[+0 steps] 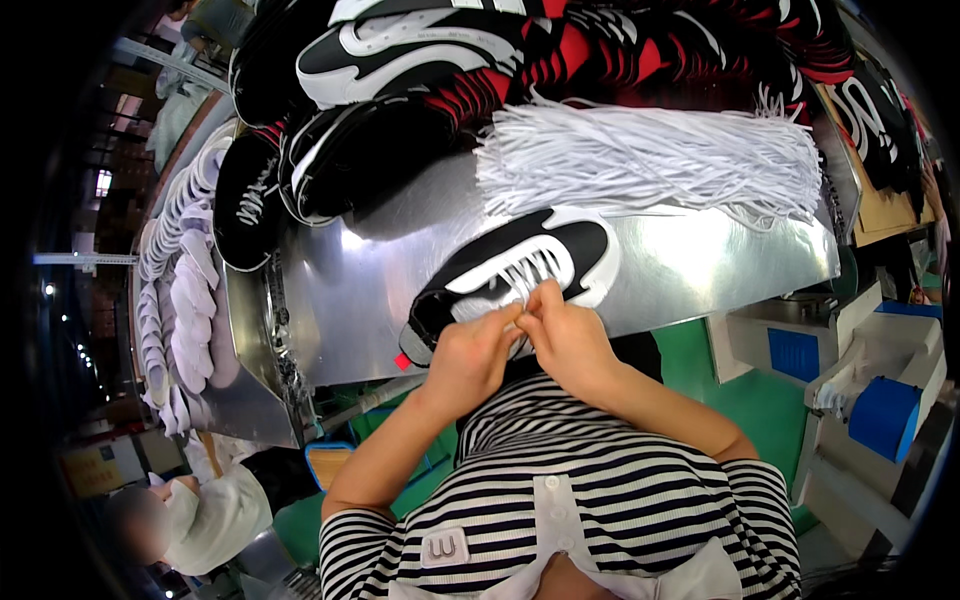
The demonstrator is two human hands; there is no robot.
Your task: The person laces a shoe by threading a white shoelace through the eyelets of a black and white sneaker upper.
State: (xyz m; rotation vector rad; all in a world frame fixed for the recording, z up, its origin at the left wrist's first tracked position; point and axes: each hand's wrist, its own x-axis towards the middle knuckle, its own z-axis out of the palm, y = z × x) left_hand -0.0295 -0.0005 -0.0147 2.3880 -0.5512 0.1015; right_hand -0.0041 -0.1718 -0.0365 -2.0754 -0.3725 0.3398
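Black-and-white shoe (pixel 482 277) was laid at the near edge of the shiny metal tabletop (pixel 340 310); left hand (pixel 474 358) and right hand (pixel 568 340) were closed in pinches over its lacing (pixel 533 272), exact grip hidden. Behind it, white laces (pixel 650 160) were bundled and more shoes (pixel 410 65) piled. Green floor (pixel 690 362) was visible right, a white-clad person (pixel 222 520) lower left.

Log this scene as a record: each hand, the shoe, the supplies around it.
Left hand: fingertips pinched, meeting the right's; contents hidden
Right hand: pinched at the white lace
Shoe: black and white, on metal table, toe pointing away rightward
Beyond shoe: white lace bundle
Far side: piled shoes, black, white, red
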